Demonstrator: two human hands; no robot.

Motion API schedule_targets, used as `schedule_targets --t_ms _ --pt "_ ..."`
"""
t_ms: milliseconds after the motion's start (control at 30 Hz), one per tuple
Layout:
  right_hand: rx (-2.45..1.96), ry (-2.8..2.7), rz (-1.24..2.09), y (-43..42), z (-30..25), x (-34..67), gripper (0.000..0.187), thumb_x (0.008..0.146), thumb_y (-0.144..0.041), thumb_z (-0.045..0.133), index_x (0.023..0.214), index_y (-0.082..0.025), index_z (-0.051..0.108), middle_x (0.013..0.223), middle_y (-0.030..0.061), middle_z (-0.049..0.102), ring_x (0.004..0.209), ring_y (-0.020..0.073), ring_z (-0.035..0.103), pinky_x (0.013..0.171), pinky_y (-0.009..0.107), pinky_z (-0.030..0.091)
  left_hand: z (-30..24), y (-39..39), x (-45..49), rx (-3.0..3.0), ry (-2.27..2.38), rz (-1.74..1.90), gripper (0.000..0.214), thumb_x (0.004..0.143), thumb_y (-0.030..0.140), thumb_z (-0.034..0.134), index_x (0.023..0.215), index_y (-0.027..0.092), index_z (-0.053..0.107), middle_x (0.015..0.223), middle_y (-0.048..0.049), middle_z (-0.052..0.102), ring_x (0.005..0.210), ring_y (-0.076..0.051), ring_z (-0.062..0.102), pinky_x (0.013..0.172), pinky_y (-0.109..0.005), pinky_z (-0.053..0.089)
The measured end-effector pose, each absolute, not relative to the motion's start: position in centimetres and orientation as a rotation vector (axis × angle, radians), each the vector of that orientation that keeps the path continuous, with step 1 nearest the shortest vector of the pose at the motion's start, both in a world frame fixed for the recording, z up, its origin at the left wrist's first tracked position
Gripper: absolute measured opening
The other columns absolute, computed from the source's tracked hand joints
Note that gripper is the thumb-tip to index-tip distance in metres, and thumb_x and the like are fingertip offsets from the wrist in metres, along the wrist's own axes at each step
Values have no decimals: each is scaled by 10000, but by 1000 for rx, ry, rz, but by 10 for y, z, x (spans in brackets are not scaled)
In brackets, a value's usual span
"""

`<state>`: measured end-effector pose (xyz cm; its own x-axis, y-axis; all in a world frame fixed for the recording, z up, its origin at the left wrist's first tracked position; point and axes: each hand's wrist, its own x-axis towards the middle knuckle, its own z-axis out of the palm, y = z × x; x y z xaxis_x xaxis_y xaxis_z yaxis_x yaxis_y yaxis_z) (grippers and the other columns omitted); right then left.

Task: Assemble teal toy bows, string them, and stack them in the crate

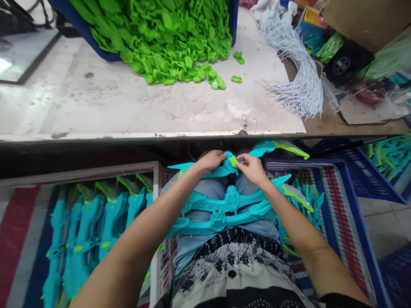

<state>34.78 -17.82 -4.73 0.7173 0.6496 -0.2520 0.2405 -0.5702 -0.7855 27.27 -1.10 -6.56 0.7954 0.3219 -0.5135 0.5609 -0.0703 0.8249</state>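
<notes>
Across my lap lie several turquoise bow-shaped plastic parts, some with lime-green tips. My left hand (212, 160) is closed on the farthest turquoise bow-shaped part (215, 172), with its fingertips close to the raised centre block. A small lime-green plastic piece (234, 162) sits against that block, pinched between the thumb and fingers of my right hand (253, 168). Nearer to my body, a second bow-shaped part (231, 198) and a third bow-shaped part (218, 219) rest on my thighs, their centre blocks facing up.
On the white table (128, 111), a blue bin (235, 21) spills many small green pieces. White strings (302, 81) lie to the right. A pale crate (156, 179) at my left and a blue crate (356, 205) at my right hold more turquoise parts. The table edge lies just beyond my hands.
</notes>
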Motion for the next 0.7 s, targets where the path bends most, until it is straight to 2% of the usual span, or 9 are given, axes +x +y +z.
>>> schedule_targets --t_ms 100,300,367,500,600,700 --pt "-2251 -676 636 -167 -44 345 147 781 -205 646 908 -194 720 728 4 711 702 163 659 662 249 462 -65 -12 272 1646 675 -212 338 779 495 636 659 180 616 546 -4 554 576 -158 507 526 -257 359" --pt "-2412 -596 638 -161 -41 330 123 814 -250 636 908 -201 699 731 -2 706 682 159 653 665 250 446 -62 -13 270 1686 649 -220 391 740 540 662 625 175 583 545 10 500 547 -135 447 501 -252 298" --pt "-2460 -588 618 -162 -41 327 215 825 -295 649 1010 -192 679 736 9 699 715 179 661 668 257 446 -62 -14 270 1730 644 -208 401 694 537 704 610 175 554 564 20 485 560 -124 429 509 -247 283" --pt "-2557 -609 596 -169 -35 325 621 840 -409 657 1383 -159 490 797 55 709 847 263 680 723 316 474 -64 -18 271 1732 668 -170 358 690 491 702 636 171 552 608 22 502 585 -120 435 532 -246 301" --pt "-2573 -686 648 -175 -34 325 634 862 -490 614 1416 -204 494 818 79 706 901 306 677 782 374 491 -65 -20 271 1705 666 -167 305 726 444 670 665 164 567 630 11 533 589 -123 457 535 -247 314" --pt "-2412 -572 700 -177 -46 323 633 826 -486 652 1390 -223 537 689 34 642 807 273 667 771 386 520 -65 -21 271 1686 666 -163 291 722 426 689 689 161 575 652 3 564 597 -127 483 537 -245 334"
